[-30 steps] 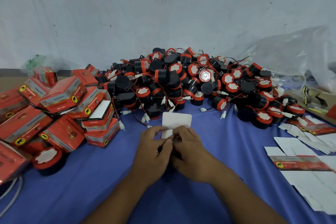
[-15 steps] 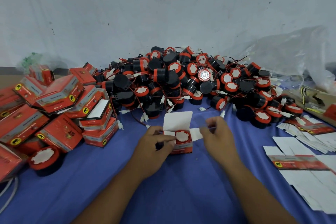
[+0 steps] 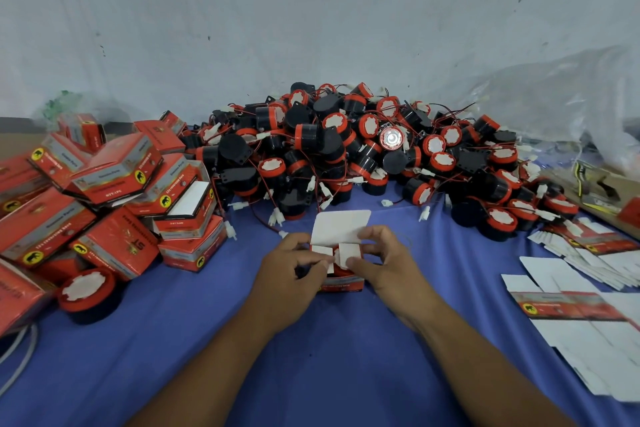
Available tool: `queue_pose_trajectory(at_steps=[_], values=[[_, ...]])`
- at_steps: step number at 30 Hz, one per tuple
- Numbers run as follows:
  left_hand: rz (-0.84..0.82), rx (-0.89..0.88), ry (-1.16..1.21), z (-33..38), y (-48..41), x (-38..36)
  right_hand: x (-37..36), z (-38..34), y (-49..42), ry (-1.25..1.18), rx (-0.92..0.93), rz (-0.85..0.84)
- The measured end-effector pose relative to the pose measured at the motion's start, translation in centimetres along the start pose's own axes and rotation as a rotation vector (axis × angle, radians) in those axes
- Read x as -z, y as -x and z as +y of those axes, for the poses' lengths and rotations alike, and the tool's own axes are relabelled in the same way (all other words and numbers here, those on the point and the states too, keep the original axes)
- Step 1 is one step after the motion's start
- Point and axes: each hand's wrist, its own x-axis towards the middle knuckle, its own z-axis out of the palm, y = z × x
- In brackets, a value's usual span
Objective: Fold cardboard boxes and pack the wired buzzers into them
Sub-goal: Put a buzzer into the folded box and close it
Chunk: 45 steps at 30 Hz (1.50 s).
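**Buzzer mostly hidden under the flaps**

Your hands cover most of the red box; only its front strip and white flaps show. The buzzer inside is a sliver of white and red between the two side flaps. Your left hand curls round the box's left side, thumb on the left flap. Your right hand pinches the right flap with bent fingers. The box sits on the blue cloth, just before the buzzer pile. The frame edge cuts off the flat blanks.
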Motion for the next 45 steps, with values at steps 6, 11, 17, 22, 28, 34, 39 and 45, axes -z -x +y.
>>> queue_pose_trajectory(at_steps=[6, 11, 17, 22, 28, 34, 39, 45], values=[[0.083, 0.088, 0.127, -0.3, 0.4, -0.1, -0.3, 0.0, -0.5, -0.001, 0.131, -0.063], [0.003, 0.044, 0.124, -0.1, 0.3, 0.2, 0.3, 0.2, -0.2, 0.096, 0.200, -0.058], [0.032, 0.036, 0.025, -0.6, 0.4, 0.6, 1.0, -0.2, 0.1, 0.261, 0.270, -0.171], [-0.037, 0.049, 0.077, -1.0, 0.4, 0.8, 1.6, -0.1, 0.4, 0.272, 0.191, -0.239], [-0.143, 0.032, 0.090, -1.5, 0.5, 1.5, 1.3, 0.0, 0.4, 0.185, 0.177, -0.230], [-0.098, 0.057, 0.102, -1.3, 0.2, 1.4, 1.5, -0.1, 0.2, 0.139, 0.200, -0.222], [-0.130, -0.002, 0.017, -1.7, 0.2, 1.3, 0.7, 0.2, 0.5, 0.263, 0.272, -0.254], [-0.192, -0.067, -0.162, -1.7, 0.3, 1.7, 0.7, -0.2, 0.5, 0.736, 0.535, -0.252]])
